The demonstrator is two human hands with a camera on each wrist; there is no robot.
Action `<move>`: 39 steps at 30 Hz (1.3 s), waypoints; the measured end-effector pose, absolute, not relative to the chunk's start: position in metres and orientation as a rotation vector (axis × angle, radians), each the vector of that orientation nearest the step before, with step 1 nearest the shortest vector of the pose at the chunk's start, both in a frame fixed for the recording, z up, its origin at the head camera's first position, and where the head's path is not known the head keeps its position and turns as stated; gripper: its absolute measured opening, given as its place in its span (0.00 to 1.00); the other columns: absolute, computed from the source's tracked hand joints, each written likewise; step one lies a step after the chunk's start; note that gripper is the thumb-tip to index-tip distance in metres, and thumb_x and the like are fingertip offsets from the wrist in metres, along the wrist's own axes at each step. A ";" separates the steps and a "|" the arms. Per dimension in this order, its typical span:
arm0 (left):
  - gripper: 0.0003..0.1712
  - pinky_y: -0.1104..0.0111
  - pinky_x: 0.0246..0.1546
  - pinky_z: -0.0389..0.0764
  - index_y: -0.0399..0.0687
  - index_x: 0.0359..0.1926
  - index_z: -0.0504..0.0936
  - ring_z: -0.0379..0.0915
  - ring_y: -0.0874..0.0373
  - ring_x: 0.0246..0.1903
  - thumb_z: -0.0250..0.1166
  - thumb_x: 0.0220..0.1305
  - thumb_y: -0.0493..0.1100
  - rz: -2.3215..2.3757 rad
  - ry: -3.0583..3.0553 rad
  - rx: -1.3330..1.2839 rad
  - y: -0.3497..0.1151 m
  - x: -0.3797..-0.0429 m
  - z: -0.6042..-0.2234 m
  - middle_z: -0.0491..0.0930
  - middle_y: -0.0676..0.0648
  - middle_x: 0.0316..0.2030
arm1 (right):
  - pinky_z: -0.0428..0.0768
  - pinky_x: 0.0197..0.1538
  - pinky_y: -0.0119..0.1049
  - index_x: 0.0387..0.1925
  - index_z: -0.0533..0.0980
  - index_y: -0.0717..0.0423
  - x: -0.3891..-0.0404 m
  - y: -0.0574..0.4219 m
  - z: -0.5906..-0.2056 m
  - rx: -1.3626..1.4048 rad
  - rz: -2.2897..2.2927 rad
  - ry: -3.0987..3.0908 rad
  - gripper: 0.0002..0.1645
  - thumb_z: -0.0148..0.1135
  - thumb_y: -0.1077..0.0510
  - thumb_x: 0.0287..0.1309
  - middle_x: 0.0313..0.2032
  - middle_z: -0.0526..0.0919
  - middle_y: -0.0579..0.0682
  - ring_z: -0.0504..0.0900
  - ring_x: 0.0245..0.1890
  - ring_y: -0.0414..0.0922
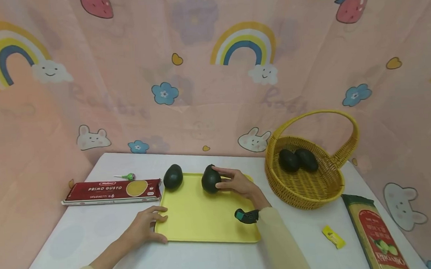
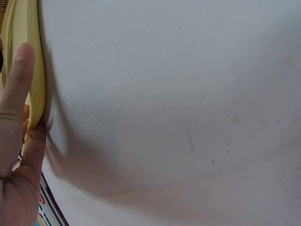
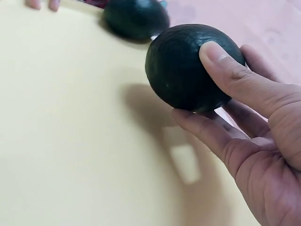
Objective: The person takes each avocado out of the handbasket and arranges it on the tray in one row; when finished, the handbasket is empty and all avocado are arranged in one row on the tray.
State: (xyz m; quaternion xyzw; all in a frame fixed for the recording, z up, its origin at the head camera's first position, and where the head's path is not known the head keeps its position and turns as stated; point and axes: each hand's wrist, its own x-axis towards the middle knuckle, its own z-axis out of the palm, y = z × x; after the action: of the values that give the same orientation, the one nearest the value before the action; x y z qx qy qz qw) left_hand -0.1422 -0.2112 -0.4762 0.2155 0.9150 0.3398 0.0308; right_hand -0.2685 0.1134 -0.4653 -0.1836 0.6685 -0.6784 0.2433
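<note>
A dark green avocado is in the grasp of my right hand, over the back part of the yellow tray. The right wrist view shows thumb and fingers round this avocado, its shadow falling on the tray below. Another avocado sits at the tray's back left corner. My left hand grips the tray's left side; in the left wrist view, its fingers lie on both sides of the tray rim.
A yellow wicker basket with two avocados stands at the right. Left of the tray lie a red spaghetti pack and a green lollipop. A yellow wrapped candy and a green-and-red packet lie at the front right.
</note>
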 end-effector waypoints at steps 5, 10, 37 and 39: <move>0.37 0.51 0.55 0.76 0.32 0.43 0.84 0.71 0.37 0.54 0.80 0.32 0.52 1.041 2.814 0.638 -0.210 -0.142 -0.475 0.77 0.40 0.52 | 0.80 0.55 0.45 0.69 0.61 0.59 -0.272 0.105 -0.467 -0.497 -1.822 1.850 0.37 0.61 0.71 0.59 0.67 0.62 0.66 0.71 0.61 0.61; 0.37 0.51 0.55 0.76 0.32 0.44 0.84 0.71 0.38 0.55 0.80 0.32 0.52 1.045 2.813 0.624 -0.210 -0.141 -0.473 0.77 0.41 0.53 | 0.82 0.53 0.43 0.68 0.63 0.58 -0.275 0.097 -0.472 -0.474 -1.823 1.863 0.36 0.62 0.70 0.58 0.66 0.64 0.65 0.72 0.60 0.59; 0.36 0.60 0.48 0.82 0.28 0.43 0.83 0.71 0.35 0.54 0.80 0.34 0.48 1.073 2.800 0.692 -0.211 -0.143 -0.476 0.76 0.36 0.52 | 0.79 0.57 0.42 0.70 0.60 0.55 -0.278 0.054 -0.475 -0.539 -1.833 1.864 0.37 0.59 0.68 0.61 0.66 0.64 0.64 0.69 0.63 0.58; 0.36 0.60 0.48 0.82 0.28 0.43 0.83 0.71 0.35 0.54 0.81 0.34 0.48 1.075 2.803 0.693 -0.211 -0.143 -0.477 0.77 0.36 0.52 | 0.79 0.57 0.42 0.70 0.59 0.55 -0.278 0.055 -0.475 -0.536 -1.829 1.853 0.37 0.59 0.68 0.62 0.66 0.64 0.65 0.69 0.62 0.58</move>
State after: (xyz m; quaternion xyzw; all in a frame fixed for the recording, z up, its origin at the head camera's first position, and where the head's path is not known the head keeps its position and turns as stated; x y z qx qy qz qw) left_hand -0.1429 -0.2107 -0.4770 0.2249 0.9094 0.3486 0.0303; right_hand -0.2782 0.0545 -0.4746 -0.1956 0.6768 -0.6682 0.2393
